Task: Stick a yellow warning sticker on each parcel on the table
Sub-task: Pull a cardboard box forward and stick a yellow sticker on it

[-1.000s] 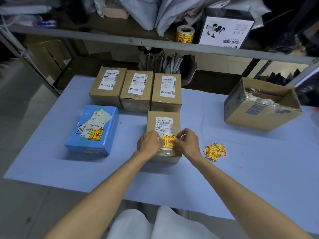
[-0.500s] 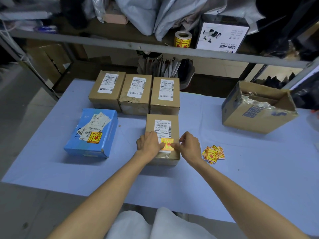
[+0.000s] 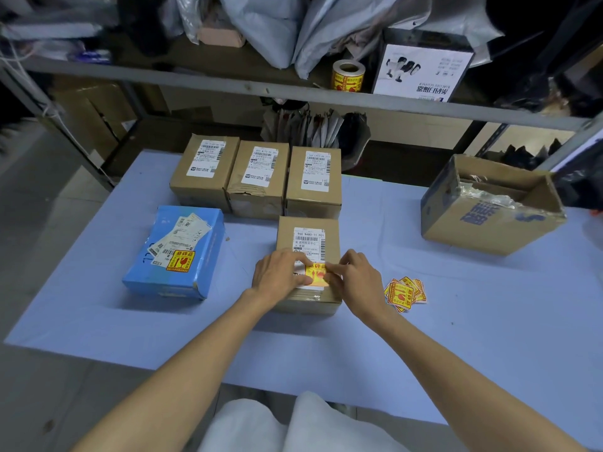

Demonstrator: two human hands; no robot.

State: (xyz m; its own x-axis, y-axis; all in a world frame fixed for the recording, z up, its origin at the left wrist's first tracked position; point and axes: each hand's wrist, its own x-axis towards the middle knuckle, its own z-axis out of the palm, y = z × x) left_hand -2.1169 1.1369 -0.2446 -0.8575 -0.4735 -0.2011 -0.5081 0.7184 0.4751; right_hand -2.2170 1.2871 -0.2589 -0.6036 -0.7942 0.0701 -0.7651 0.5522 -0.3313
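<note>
Head view: yellow sticker [image 3: 316,273] lies on top of the near brown parcel [image 3: 285,233], at the lower end of its shipping label [image 3: 308,238], mid counter [image 3: 456,321]. Left hand [image 3: 280,272] lies flat, fingers pressing the sticker's left edge. Right hand [image 3: 354,278] has fingertips at the right edge; pinch or press, cannot tell. Best: smooth outward from the left, rub edges down, leave the barcode uncovered.

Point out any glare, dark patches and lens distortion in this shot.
Head view, centre: glare washes out the print on the yellow sticker on the near parcel. Head view, top: the shelf's right end is nearly black. Head view, edges: the wide lens bends the shelf rail, and the far-left margin is smeared.
</note>
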